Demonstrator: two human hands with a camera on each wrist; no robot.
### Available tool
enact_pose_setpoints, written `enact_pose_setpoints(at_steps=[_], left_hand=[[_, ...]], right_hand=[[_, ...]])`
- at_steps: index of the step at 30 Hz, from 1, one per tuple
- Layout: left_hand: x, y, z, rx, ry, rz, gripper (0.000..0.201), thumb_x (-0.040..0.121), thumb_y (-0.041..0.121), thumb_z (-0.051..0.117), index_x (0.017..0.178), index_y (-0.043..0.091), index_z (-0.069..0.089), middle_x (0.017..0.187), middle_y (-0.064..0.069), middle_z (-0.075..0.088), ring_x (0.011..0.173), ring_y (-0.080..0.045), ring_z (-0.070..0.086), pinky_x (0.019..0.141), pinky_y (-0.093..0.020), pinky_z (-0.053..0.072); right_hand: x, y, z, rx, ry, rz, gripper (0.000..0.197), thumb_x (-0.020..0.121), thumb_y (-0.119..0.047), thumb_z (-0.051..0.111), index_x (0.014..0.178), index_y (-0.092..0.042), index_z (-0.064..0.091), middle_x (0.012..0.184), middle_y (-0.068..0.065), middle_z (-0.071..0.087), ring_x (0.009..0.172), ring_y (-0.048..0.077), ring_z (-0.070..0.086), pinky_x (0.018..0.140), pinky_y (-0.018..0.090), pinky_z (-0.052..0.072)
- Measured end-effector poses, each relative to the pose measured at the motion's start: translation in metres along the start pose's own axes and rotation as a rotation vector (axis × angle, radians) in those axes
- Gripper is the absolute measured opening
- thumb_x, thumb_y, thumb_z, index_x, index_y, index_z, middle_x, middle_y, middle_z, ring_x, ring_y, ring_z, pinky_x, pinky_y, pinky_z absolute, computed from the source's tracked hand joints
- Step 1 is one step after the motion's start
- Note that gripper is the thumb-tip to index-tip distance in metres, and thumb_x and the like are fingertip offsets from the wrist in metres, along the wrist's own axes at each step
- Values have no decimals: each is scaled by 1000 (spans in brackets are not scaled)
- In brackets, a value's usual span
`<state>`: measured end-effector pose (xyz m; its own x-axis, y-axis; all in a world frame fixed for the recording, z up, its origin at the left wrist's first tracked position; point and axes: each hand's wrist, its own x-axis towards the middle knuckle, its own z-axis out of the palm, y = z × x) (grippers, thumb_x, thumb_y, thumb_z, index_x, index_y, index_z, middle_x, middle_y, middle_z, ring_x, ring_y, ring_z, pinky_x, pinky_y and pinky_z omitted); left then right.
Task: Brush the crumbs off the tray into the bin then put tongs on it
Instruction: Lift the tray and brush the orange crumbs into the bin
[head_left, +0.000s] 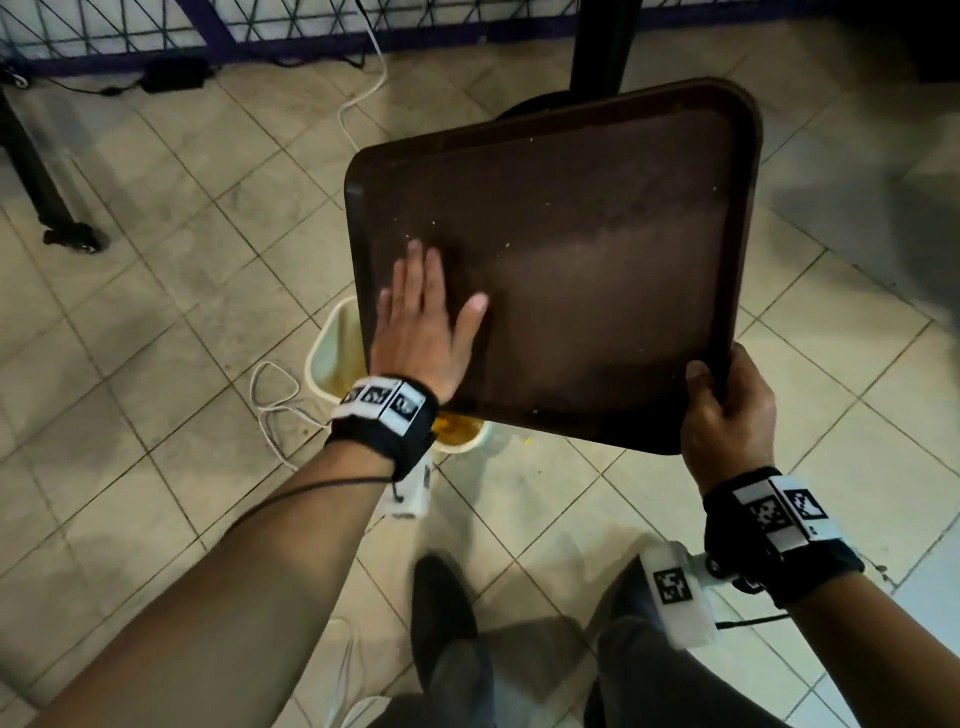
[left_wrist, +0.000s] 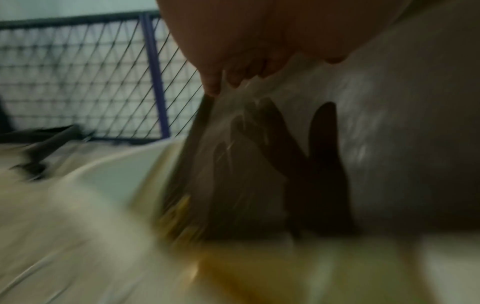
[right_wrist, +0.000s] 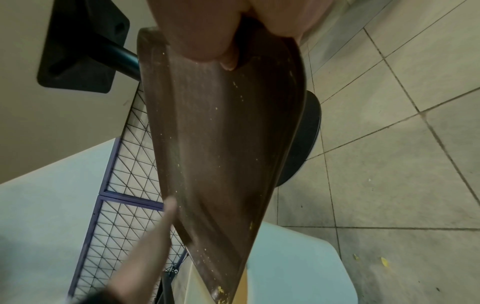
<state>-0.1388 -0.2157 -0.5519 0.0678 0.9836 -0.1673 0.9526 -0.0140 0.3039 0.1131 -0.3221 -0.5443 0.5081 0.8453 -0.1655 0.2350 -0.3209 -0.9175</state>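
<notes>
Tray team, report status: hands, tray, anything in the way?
Left hand flat on tray, brushing. Right hand grips its corner. Tray tilted over bin; few crumbs left. No tongs visible.

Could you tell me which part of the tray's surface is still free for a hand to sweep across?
The tray is bare from the left hand across to the rim by the right hand, with scattered crumbs. Its low left corner over the bin is occupied.

Tilted tray (right_wrist: 221, 144) held over the bin (right_wrist: 298, 265)

The right hand (right_wrist: 207, 26) grips the brown tray's upper corner — pale crumbs (right_wrist: 221, 290) speckle its surface — while the left hand (right_wrist: 155, 232) lies against its lower left side, a few crumbs on the tiled floor (right_wrist: 389, 164).
</notes>
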Motion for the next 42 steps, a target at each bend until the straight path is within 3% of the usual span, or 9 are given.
enact_pose_setpoints(at_steps=[5,13,17,22,30,33,36,39,42], left_hand=[[50,45,-16,-10,81,167,75,97,62,18,154,18,-1,163,-2,-10,149,-20,-1,119,-39,3],[-12,-54,41,-65,-246,-321,89,84,77,-1,154,22,-5,163,1,-6,149,-19,5,120,-46,7],[0,-33,21,-133,3,-204,79,93,68,12,155,20,2,163,-1,-1,149,-21,9,119,-44,13],[52,4,-13,-231,158,-79,74,96,64,18,155,22,2,163,1,-6,148,-23,10,119,-45,16],[-3,-49,34,-232,-122,-338,88,85,78,7,155,24,3,163,0,3,146,-26,22,117,-46,22],[-1,-26,14,-227,52,-209,78,93,68,16,155,22,4,164,0,0,148,-22,13,119,-45,17],[14,24,-17,-195,227,76,73,98,58,24,155,18,4,163,-2,-3,149,-20,3,120,-41,9],[20,74,-25,-117,254,307,73,98,56,27,155,15,5,163,-6,-3,149,-25,2,120,-42,7],[10,79,-7,-61,199,332,75,98,59,25,155,15,3,163,-5,-5,149,-23,-3,121,-43,6]], right_hand=[[-1,-4,-1,-19,-12,-37,14,100,-9,46,104,-19,56,85,-10,57,78,3,53,67,21,39],[0,-4,-3,-46,-28,-71,20,101,-9,45,110,-20,58,89,-10,59,82,0,54,68,16,39],[-3,-3,-3,-79,-56,-90,19,101,-9,45,108,-23,55,87,-13,58,79,-3,53,61,2,36],[-6,0,-2,-42,-46,-76,16,101,-8,46,103,-21,56,84,-11,57,78,4,53,65,16,39],[-1,-1,-5,42,-15,-90,17,97,-12,48,103,-23,59,87,-8,61,83,14,56,76,30,43],[-1,-3,-8,35,-24,-99,17,98,-12,48,104,-24,59,90,-8,62,85,15,57,78,29,44],[-4,-9,-6,16,-39,-122,17,100,-8,47,103,-21,58,86,-9,60,81,9,55,71,24,41],[-4,-13,-6,13,-50,-117,18,100,-8,47,106,-20,58,86,-9,60,81,8,56,70,23,41],[-3,-12,-8,31,-58,-125,18,100,-10,47,108,-19,61,88,-7,62,84,14,57,74,27,44]])
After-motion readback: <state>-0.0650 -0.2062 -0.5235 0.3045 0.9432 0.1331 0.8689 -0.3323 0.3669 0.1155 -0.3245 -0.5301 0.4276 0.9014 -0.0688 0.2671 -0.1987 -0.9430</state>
